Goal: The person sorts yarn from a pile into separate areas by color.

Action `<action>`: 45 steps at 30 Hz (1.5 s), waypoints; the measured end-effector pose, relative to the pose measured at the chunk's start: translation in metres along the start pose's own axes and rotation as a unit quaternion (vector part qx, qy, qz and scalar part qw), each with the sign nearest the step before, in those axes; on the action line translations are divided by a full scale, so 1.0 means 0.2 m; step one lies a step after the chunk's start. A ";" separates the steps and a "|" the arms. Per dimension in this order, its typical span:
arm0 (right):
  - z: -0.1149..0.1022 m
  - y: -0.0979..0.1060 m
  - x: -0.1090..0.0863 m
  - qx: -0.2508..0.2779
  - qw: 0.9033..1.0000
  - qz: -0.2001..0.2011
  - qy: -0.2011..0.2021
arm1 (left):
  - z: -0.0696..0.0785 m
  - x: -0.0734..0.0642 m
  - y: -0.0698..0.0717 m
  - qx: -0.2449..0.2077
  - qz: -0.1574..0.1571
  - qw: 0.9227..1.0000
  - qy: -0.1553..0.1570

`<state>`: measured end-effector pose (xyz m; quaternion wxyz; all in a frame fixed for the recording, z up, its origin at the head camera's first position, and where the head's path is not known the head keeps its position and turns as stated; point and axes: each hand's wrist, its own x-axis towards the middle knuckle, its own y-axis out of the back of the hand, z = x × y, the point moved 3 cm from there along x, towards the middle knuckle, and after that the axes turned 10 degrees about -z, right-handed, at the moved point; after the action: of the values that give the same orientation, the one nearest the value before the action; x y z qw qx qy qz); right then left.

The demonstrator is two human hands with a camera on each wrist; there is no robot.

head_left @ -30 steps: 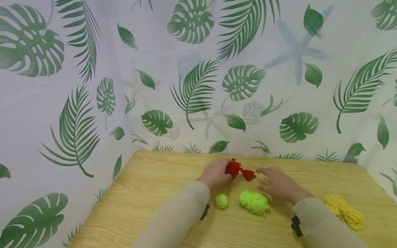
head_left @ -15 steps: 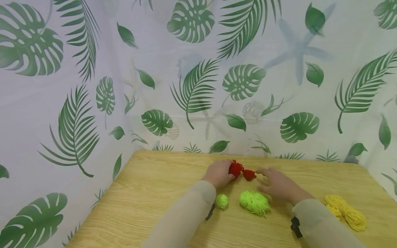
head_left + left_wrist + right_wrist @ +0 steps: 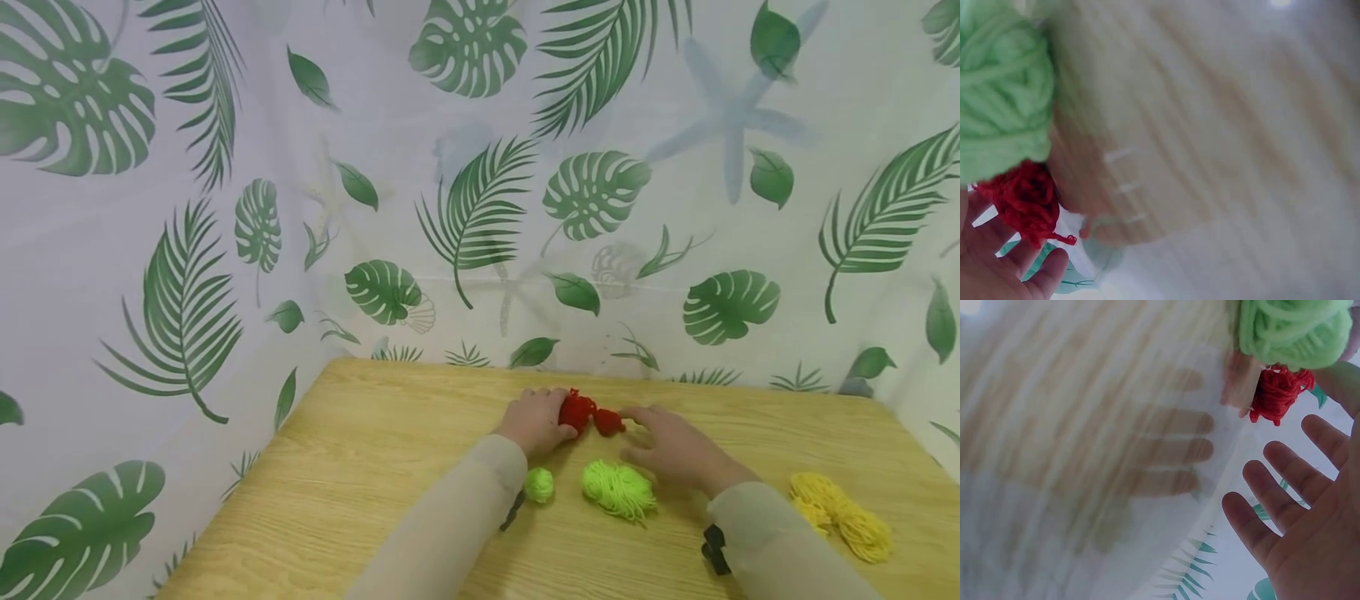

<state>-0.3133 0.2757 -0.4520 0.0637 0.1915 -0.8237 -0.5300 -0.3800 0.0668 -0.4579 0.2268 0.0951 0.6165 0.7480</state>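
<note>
Two bunches of red yarn lie side by side toward the table's far edge, a larger one and a smaller one. My left hand holds the larger bunch from its left, thumb on the near side and fingers behind; several fingers look loosely extended. Beside the smaller bunch, my right hand has its fingers spread and extended. Its index fingertip is at or very near that bunch; contact cannot be told. Nearer me are a small lime-green yarn ball and a larger lime-green yarn bundle.
A yellow yarn skein, narrow at its middle, lies by the right sleeve. The wood-grain table meets leaf-patterned white sheeting at the back and left. Dark wrist straps show under both sleeves.
My left hand has shifted slightly right, taking the larger red bunch closer to the smaller one. The right hand has stayed nearly still. The head view has shifted slightly.
</note>
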 end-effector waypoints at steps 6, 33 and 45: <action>-0.01 0.00 0.01 0.002 1.000 0.000 0.002 | -0.03 -0.03 0.02 -0.014 -0.005 1.000 -0.012; -0.15 -0.03 -0.14 0.029 0.998 -0.040 0.026 | -0.06 -0.41 0.06 0.042 -0.065 0.982 -0.173; -0.22 -0.13 -0.17 0.023 0.998 -0.065 0.008 | -0.08 -0.50 -0.01 0.027 -0.091 0.980 -0.173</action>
<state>-0.2631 0.2416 -0.4522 0.0315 0.2504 -0.8209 -0.5123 -0.2985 0.0084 -0.4492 0.3941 0.1729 0.5941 0.6796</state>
